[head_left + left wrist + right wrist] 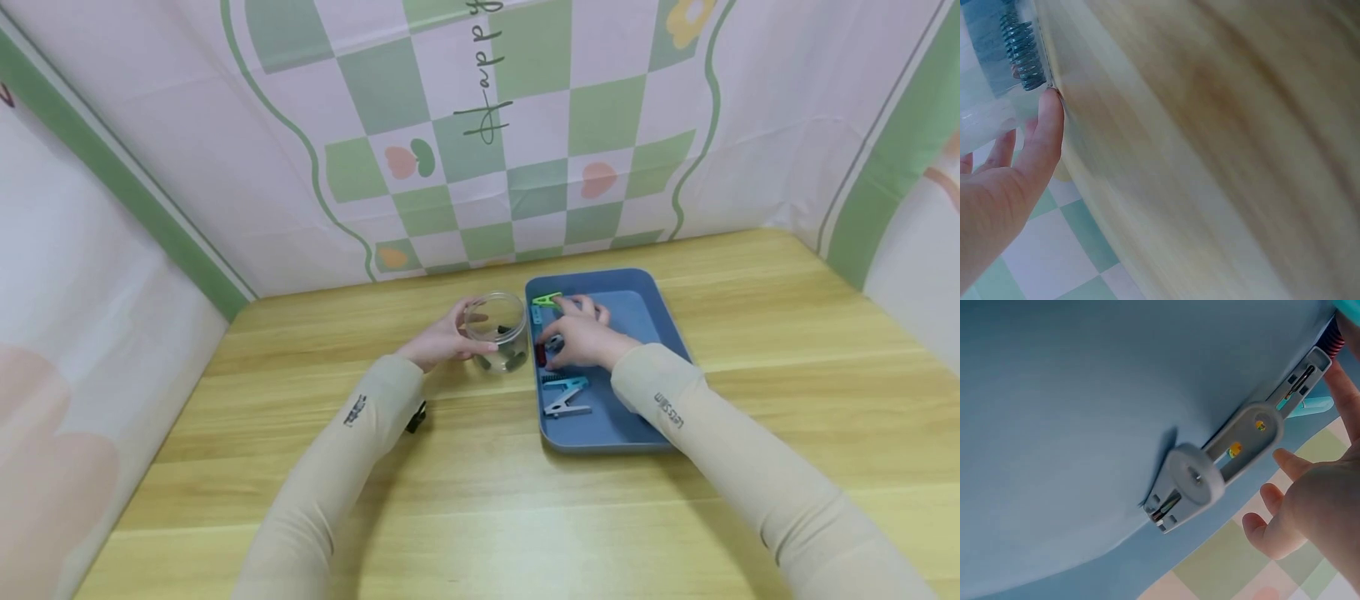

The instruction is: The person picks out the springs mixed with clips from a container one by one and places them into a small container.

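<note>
The relation that matters most is between the right hand (585, 340) and the red coil (541, 356) just inside the left wall of the blue tray (633, 304). Seen from the head, the coil's long axis runs near to far, alongside that wall, and it lies at the left of the right hand, between the tips of thumb and forefinger: forefinger at its far end, thumb toward its near end. Whether those two fingers pinch it or only frame it cannot be told; the others stand spread and bent over the tray. The grey clip (1235, 453) lies close by, under the hand, one end reaching up near the coil in the right wrist view, so a low grasp could well brush it. The left hand (450, 335) is farther from the coil, across the tray's wall, its fingers wrapped round the clear jar (517, 340), thumb on the near side. That jar stands on the table (465, 500) just left of the tray, so the way from coil to jar is short and leftward, over the wall.
</note>
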{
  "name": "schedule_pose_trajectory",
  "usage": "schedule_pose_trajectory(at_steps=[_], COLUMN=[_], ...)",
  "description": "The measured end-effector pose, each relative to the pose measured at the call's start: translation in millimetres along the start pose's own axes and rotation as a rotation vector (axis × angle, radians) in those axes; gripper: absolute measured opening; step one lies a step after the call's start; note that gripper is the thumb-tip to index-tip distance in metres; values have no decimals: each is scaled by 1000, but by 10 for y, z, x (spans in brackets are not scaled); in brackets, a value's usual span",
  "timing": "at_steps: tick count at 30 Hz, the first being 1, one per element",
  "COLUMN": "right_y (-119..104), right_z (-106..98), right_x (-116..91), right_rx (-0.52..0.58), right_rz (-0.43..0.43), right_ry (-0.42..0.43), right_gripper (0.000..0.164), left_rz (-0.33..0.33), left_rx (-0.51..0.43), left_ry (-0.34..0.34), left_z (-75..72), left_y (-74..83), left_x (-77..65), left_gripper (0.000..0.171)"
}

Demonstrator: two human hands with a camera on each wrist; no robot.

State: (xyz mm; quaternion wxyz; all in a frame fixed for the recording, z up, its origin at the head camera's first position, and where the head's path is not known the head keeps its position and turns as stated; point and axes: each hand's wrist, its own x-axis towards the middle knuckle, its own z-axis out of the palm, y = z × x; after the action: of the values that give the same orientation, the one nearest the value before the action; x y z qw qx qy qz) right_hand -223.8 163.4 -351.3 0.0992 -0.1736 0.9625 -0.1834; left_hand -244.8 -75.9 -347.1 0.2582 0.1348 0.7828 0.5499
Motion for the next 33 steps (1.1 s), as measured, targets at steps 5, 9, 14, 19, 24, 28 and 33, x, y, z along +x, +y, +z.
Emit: schedule_pose_trajectory(at_steps=[5,9,14,19,24,28,33], right_y=[7,6,5,4,1,0,7], right_z=[2,-1,-3,-2,-1,-4,-10], right_x=[0,-5,-7,1,3,-4,-17], right_rx=[0,-1,3,-1,-6,-7,-6], right_rz=[-2,-5,-8,-5,-7,-13,-17], right_ry=[2,2,-2,0,4,12,28], right_gripper=[36,36,35,35,34,33,33], left_rz=[1,3,0,-4,-2,-3,-4], left_rx=[-2,3,7,3,2,-2,-2], left_ry=[0,2,7,6,5,4,5], left_z=[5,11,12,13,17,17,20], left_y=[10,11,6,7,10,7,8], left_x=[-1,0,-3,-8,-9,-3,-4], left_gripper=[83,83,83,84,84,83,83])
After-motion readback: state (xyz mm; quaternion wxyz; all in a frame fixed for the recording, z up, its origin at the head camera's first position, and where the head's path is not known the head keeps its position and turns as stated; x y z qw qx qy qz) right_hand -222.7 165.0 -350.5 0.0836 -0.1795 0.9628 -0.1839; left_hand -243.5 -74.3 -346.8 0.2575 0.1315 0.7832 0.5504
